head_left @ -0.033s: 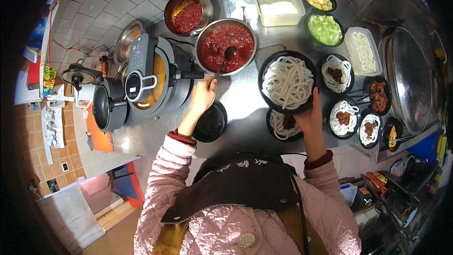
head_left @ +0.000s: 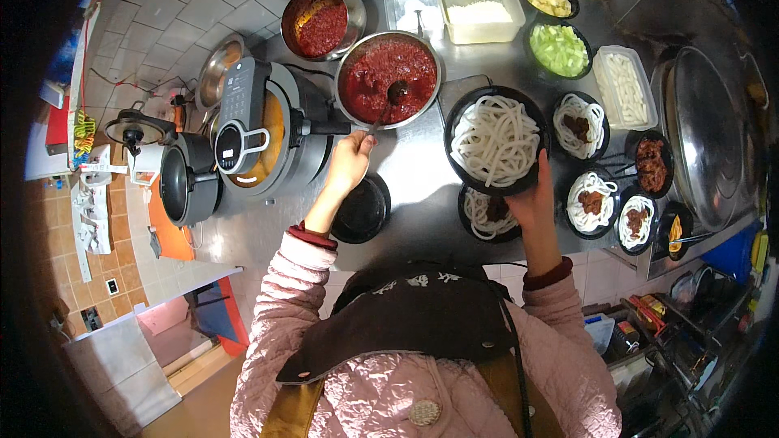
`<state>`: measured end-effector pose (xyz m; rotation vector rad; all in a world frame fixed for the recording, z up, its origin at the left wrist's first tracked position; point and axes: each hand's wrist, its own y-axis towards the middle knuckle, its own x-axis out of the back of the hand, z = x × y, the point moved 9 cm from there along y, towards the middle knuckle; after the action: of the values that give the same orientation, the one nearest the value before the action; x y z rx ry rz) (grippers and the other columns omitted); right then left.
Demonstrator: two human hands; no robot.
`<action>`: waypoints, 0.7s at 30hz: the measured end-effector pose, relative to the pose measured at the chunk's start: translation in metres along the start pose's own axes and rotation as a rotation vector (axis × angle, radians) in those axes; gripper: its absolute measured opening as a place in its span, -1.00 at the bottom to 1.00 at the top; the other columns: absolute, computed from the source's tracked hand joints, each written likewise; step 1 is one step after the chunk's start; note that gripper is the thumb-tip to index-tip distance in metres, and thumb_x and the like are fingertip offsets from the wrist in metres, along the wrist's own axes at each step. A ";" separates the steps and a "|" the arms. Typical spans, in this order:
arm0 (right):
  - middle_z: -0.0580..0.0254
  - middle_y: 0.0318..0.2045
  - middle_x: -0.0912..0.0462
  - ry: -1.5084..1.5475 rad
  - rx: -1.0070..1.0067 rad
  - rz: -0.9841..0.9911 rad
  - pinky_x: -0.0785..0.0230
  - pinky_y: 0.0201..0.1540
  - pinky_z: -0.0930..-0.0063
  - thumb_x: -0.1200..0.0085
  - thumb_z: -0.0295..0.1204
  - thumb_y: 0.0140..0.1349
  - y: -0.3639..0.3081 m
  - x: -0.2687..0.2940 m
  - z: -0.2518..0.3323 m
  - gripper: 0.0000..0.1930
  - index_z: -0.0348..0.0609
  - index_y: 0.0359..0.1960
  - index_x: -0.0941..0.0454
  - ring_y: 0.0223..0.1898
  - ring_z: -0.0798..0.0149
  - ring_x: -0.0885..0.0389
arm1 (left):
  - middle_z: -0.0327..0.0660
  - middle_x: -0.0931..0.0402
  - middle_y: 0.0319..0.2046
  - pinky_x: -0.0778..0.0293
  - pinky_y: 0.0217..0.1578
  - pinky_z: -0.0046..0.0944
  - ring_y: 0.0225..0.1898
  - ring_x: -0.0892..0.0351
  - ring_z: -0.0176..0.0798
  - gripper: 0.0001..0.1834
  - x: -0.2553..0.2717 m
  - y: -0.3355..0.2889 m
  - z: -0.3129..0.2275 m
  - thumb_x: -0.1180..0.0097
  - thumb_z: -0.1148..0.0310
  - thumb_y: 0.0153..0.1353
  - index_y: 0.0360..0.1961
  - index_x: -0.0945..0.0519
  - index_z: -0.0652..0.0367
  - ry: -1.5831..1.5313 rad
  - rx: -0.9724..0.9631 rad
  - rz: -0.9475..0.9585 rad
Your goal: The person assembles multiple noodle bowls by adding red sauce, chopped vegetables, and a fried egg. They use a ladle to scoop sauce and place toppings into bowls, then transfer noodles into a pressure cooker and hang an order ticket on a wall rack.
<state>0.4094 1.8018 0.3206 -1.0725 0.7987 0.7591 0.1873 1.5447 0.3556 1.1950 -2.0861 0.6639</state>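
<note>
My left hand (head_left: 350,161) grips the handle of a ladle (head_left: 395,93) whose scoop rests in a big metal bowl of red sauce (head_left: 388,81) on the steel counter (head_left: 414,162). My right hand (head_left: 531,204) holds the near rim of a black bowl of plain white noodles (head_left: 497,140), just right of the sauce bowl. Under that bowl's near edge sits another black bowl of noodles with dark topping (head_left: 485,216). An empty black bowl (head_left: 362,209) lies beside my left wrist.
Left of the sauce stand a round cooking machine (head_left: 260,126) and a black pot (head_left: 185,182). A smaller metal bowl of red sauce (head_left: 322,23) sits behind. To the right are several topped noodle bowls (head_left: 591,201), chopped greens (head_left: 558,49), white tubs (head_left: 479,4) and a large metal lid (head_left: 702,138).
</note>
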 end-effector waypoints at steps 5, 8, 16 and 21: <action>0.11 0.27 -0.37 0.004 -0.008 0.016 -0.23 0.29 -0.03 0.01 -0.01 0.38 0.002 0.001 -0.002 -0.40 -0.07 0.33 -0.27 0.27 0.04 -0.34 | -0.51 -0.28 -0.64 -0.08 -0.57 -0.43 -0.60 -0.13 -0.57 -0.76 -0.013 0.004 0.019 0.01 0.30 0.41 -0.29 -0.66 0.16 -0.395 0.202 0.082; 0.10 0.27 -0.38 0.006 -0.006 0.015 -0.23 0.29 -0.04 0.02 0.00 0.38 0.000 -0.001 -0.003 -0.40 -0.07 0.33 -0.27 0.27 0.04 -0.34 | -0.24 -0.57 -0.53 -0.38 -0.42 -0.31 -0.48 -0.50 -0.40 -0.72 -0.005 0.013 0.001 0.03 0.29 0.41 -0.21 -0.63 0.27 -0.021 0.025 -0.079; 0.10 0.29 -0.33 0.008 0.023 0.043 -0.15 0.33 -0.02 0.04 -0.01 0.39 -0.008 -0.010 -0.004 -0.39 -0.08 0.35 -0.23 0.30 0.04 -0.30 | 0.08 -0.63 -0.33 -0.49 -0.21 -0.09 -0.22 -0.63 0.03 -0.72 -0.013 0.004 -0.003 0.00 0.23 0.37 -0.18 -0.61 0.23 -0.053 -0.026 0.042; 0.10 0.30 -0.32 0.008 0.032 0.035 -0.15 0.33 -0.02 0.06 -0.01 0.41 -0.011 -0.011 -0.005 -0.39 -0.08 0.36 -0.22 0.31 0.05 -0.28 | 0.01 -0.66 -0.37 -0.50 -0.25 -0.19 -0.29 -0.70 -0.09 -0.71 0.009 0.005 -0.003 0.00 0.25 0.39 -0.16 -0.62 0.27 0.267 0.023 -0.054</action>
<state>0.4123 1.7924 0.3332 -1.0363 0.8355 0.7695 0.1806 1.5437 0.3634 1.1055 -1.8226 0.7789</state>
